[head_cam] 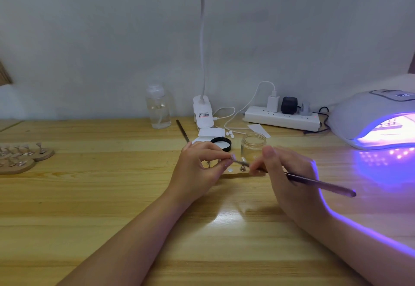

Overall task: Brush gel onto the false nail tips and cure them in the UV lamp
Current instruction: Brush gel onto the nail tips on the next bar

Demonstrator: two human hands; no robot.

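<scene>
While both hands meet over the middle of the bench, the scene sorts from largest to smallest like this:

Bench (pixel 89 195): pale wood planks, its far edge against a grey wall.
UV lamp (pixel 372 119): white dome at the far right corner of the bench, lit, throwing violet light onto the wood in front of it.
Desk lamp (pixel 203 115): white base at the far edge, centre, with a gooseneck rising to a lit head at the top.
Power strip (pixel 281 119): along the far edge, between the desk lamp and the UV lamp, with plugs in it.
Pump bottle (pixel 158 108): clear, at the far edge, just left of the desk lamp base.
Left hand (pixel 198 168): fingers curled, thumb and forefinger pinching a small stand that carries the nail tip.
Right hand (pixel 289 173): fingers curled round the brush like a pen.
Brush (pixel 321 183): dark handle slanting out to the right, its tip at the nail tip.
Round wooden holders (pixel 27 157): near the left edge, carrying rows of small stands.
Glass jar (pixel 253 144): open, just beyond the hands.
Black lid (pixel 221 143): lying beside the jar, to its left.
Wooden base (pixel 235 174): under the hands, a metal stud on it.
Nail tip (pixel 233 157): pale, held at the left fingertips, above the wooden base.
</scene>
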